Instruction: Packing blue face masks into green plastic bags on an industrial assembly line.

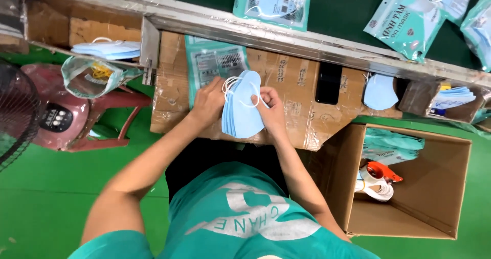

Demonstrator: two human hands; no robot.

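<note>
Both hands clamp one stack of pale blue folded face masks [241, 108], left hand [207, 103] on its left side, right hand [271, 110] on its right, equally close. The stack's long axis runs toward the far edge of the taped cardboard bench [291, 93]. Beneath lies a teal printed pouch [215, 62]; beyond, a green conveyor belt [342, 8].

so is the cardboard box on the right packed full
No, the cardboard box is mostly bare inside, with only some teal packets and a tape dispenser at one end.
</note>
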